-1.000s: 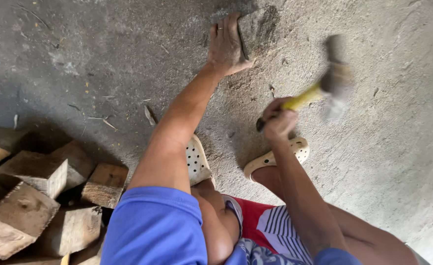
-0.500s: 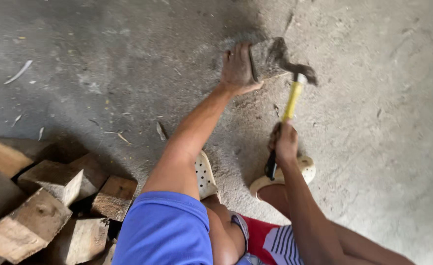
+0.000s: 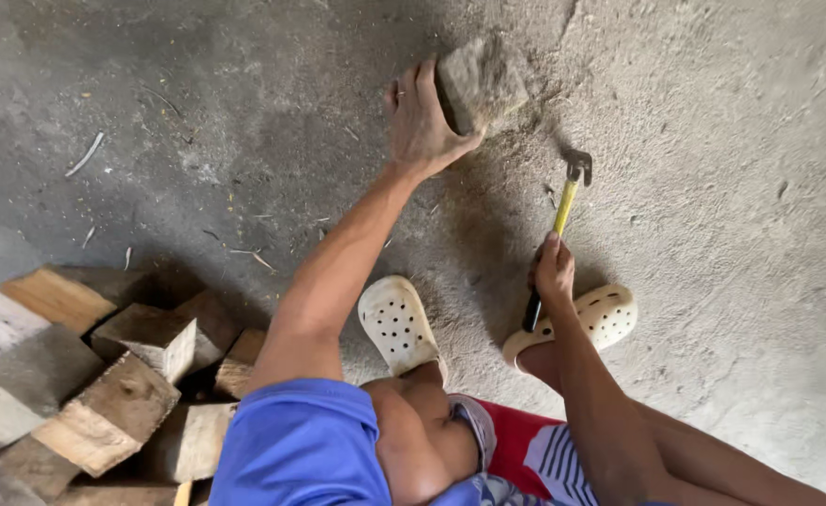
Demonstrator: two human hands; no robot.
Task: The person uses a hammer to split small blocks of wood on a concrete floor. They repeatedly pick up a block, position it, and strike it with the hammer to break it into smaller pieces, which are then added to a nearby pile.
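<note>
On concrete floor (image 3: 731,281), left hand (image 3: 420,122) gripping grey block (image 3: 480,82), right hand (image 3: 552,272) fisted round hammer (image 3: 559,220).

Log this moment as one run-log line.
left hand: holds grey rough wood block on concrete floor | right hand: grips yellow-handled hammer, head down

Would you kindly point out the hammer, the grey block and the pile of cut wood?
hammer (image 3: 564,208): head view, on the yellow handle.
grey block (image 3: 481,82): head view, on its top face.
pile of cut wood (image 3: 104,412): head view, on a front piece's sawn face.
</note>
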